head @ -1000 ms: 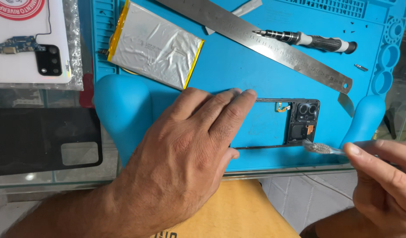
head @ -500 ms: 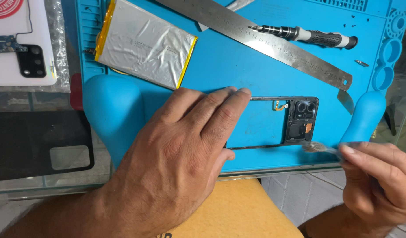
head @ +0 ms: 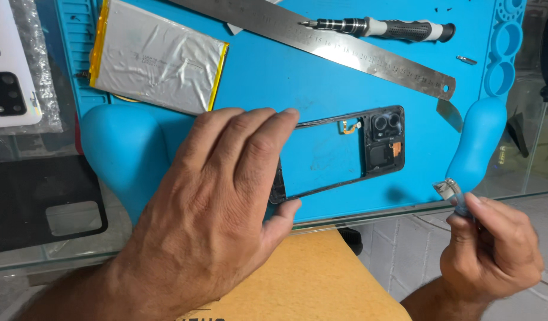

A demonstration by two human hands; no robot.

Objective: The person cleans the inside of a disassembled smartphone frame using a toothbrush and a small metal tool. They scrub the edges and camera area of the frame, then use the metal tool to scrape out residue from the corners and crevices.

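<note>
The left hand (head: 208, 208) lay flat, fingers together and stretched out, pressing down on one end of a black phone frame (head: 351, 151) that rested on a blue mat (head: 286, 77) on the glass worktop (head: 523, 178). The frame's camera end stuck out beyond the fingertips, uncovered. The right hand (head: 494, 252) hovered off the mat's near edge, its thumb and fingers pinched on a small silvery tool (head: 449, 191). Above the frame lay a long steel ruler (head: 345, 50) and a screwdriver (head: 381, 27), side by side. A silver battery (head: 158, 56) with yellow edges sat at the mat's far left corner.
</note>
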